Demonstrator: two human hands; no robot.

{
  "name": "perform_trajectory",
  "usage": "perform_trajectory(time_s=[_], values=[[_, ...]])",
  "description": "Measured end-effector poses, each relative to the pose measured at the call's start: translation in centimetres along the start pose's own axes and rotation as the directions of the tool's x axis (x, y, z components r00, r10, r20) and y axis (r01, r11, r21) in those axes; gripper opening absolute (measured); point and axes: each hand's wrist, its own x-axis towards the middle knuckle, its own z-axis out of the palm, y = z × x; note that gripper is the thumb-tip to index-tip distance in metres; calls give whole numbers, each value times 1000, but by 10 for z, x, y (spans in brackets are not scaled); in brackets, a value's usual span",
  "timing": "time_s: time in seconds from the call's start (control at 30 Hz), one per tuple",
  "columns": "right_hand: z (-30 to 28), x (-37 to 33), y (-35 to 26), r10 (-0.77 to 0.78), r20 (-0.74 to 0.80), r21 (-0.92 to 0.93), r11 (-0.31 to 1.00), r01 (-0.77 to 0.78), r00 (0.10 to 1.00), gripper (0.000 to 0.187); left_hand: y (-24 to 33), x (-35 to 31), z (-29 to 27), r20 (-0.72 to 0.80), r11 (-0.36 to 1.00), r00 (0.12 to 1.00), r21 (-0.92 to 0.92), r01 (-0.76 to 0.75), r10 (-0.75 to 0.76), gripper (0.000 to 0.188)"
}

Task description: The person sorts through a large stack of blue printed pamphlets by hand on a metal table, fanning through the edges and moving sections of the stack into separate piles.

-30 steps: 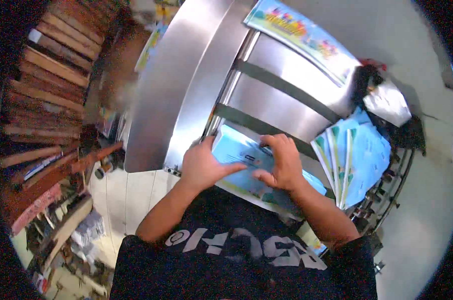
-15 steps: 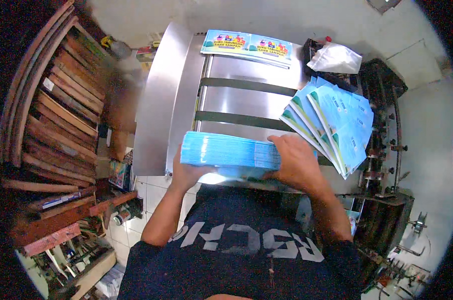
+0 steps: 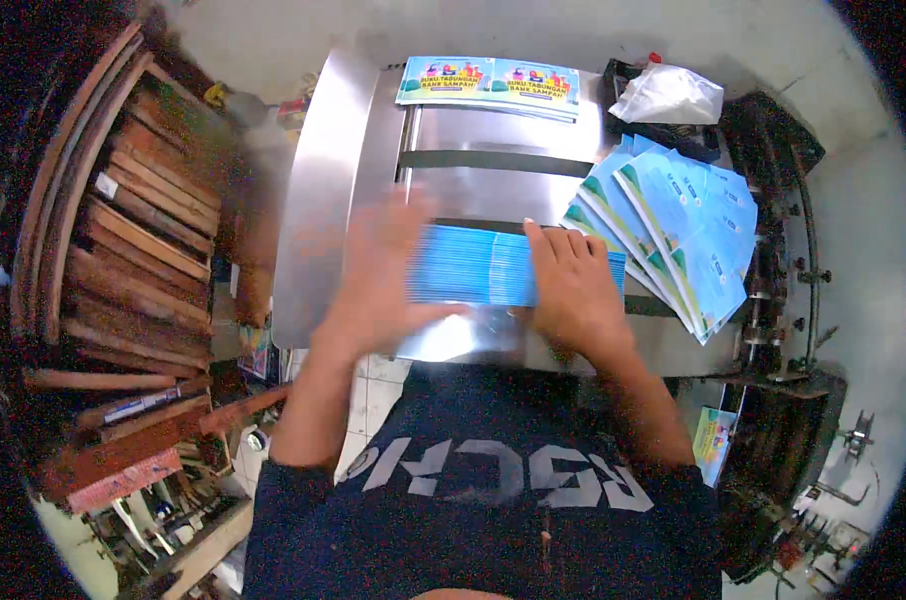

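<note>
A thick stack of blue booklets (image 3: 463,264) stands on the metal table, its many thin edges facing up. Across its right part lies my right hand (image 3: 578,285), fingers over the far side and thumb at the near side, gripping it. My left hand (image 3: 378,275) is at the stack's left end, smeared by motion, its thumb spread away from the fingers. To the right, close to my right hand, more light-blue booklets (image 3: 688,220) lie fanned out over one another. Flat at the table's far edge rests a small pile of colourful printed covers (image 3: 488,85).
Dark straps (image 3: 493,160) cross the shiny metal table (image 3: 373,130). A black tray (image 3: 628,95) with a white plastic bag (image 3: 668,95) sits at the back right. Dark machinery (image 3: 773,250) stands right of the table. A wooden rack of planks (image 3: 148,220) is on the left.
The stack has come down onto the table, farther from my body and slightly right. My left hand has loosened from its left end, while my right hand has shifted on top of it.
</note>
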Motion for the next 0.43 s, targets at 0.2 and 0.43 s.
perform_trajectory(time_s=[0.2, 0.43], values=[[-14, -5, 26, 50, -14, 107, 993, -48, 999, 78, 12, 27, 38, 138, 999, 990, 10, -38, 36, 76], [-3, -9, 34, 122, -103, 192, 976, -101, 987, 54, 16, 31, 48, 146, 999, 989, 49, -22, 15, 57]])
